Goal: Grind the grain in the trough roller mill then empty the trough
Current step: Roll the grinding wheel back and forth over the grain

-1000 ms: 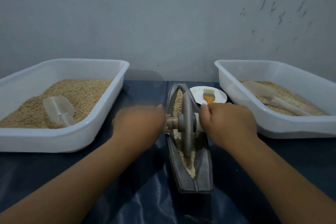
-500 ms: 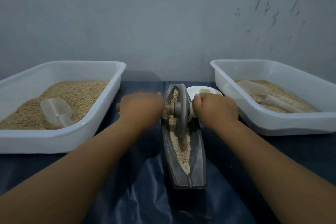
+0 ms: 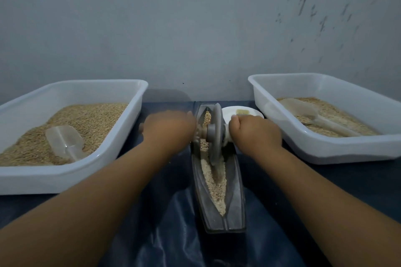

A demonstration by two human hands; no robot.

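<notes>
Centrally, the trough [image 3: 219, 219] lies on a dark blue glossy sheet [image 3: 173, 234] before a scuffed grey wall [image 3: 195, 28]; grain [image 3: 213, 184] fills its channel. Left hand [image 3: 169, 129] and right hand [image 3: 256, 131] each curl around the axle of the roller wheel [image 3: 216, 132], upright toward the trough's far end. White bins [image 3: 65, 178] of grain flank it at left and right. No legible writing.

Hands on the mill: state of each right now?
Left hand: curled round the left end of the roller handle, holding it.
Right hand: gripping the handle's right end beside the wheel.
</notes>
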